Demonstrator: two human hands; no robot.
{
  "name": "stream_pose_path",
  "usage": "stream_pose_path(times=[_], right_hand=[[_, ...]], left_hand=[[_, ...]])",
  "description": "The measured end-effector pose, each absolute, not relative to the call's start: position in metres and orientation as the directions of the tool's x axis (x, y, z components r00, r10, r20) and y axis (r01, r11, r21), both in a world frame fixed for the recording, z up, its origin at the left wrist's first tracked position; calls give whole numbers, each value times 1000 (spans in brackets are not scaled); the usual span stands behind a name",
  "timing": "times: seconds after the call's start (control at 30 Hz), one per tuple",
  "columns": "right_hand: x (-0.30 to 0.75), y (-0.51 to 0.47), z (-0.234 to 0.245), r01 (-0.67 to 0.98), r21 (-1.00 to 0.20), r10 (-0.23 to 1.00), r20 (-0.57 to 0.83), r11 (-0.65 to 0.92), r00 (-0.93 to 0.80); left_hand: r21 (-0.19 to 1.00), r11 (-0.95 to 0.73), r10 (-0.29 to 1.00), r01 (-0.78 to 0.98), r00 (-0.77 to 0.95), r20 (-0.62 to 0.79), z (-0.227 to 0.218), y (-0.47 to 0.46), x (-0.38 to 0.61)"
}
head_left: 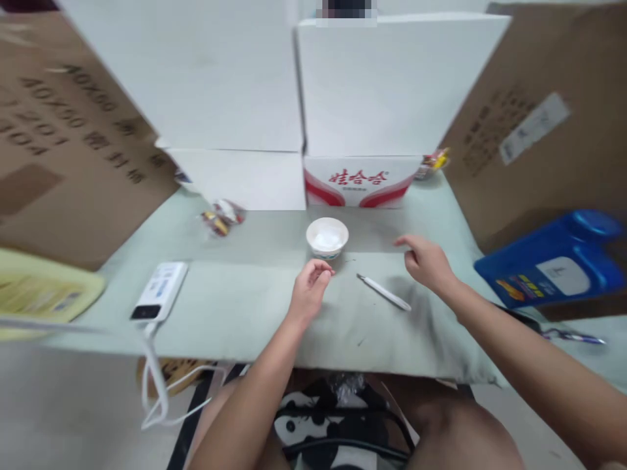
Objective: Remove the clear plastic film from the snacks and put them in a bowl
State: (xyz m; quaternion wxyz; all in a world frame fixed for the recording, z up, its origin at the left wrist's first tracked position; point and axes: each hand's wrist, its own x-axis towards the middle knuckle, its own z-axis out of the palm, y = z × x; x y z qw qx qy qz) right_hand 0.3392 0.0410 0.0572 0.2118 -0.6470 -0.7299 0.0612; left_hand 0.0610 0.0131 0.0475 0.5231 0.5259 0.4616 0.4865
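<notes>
One grip, the left hand [309,292], is pressing together by the bowl [327,239], standing well back from the bench's [230,307] near edge. The right hand [427,262], part-spread, is hanging near a pen-like tool [385,292].

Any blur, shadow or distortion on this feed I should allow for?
Head view: blur towards the sides, on the yellow bottle and blue bottle; the bowl looks clearer; head view: soft shadow on the cloth before the white boxes; apparent wide-angle stretch on the brown cartons; pixelated patch at top.
</notes>
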Motion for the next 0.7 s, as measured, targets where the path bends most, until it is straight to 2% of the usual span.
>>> stream_pose_path(times=[0.17, 0.3, 0.43, 0.5, 0.6, 0.7], right_hand=[[233, 43, 89, 784, -368, 857, 340, 500, -387], [116, 88, 112, 686, -308, 752, 301, 659, -587], [-6, 143, 107, 681, -262, 726, 156, 684, -669], [-67, 172, 99, 685, -258, 727, 122, 681, -676], [-152, 217, 86, 719, -246, 756, 112, 650, -645], [-216, 261, 74, 808, -182, 826, 50, 561, -562]], left_hand=[[997, 4, 995, -79, -100, -12, 33, 8, 2], [988, 38, 978, -150, -199, -68, 27, 18, -36], [968, 2, 984, -250, -171, -46, 24, 25, -63], [955, 35, 986, -294, -146, -81, 22, 26, -74], [939, 112, 981, -325, -116, -157, 18, 25, -86], [906, 179, 976, -384, -49, -213, 12, 30, -90]])
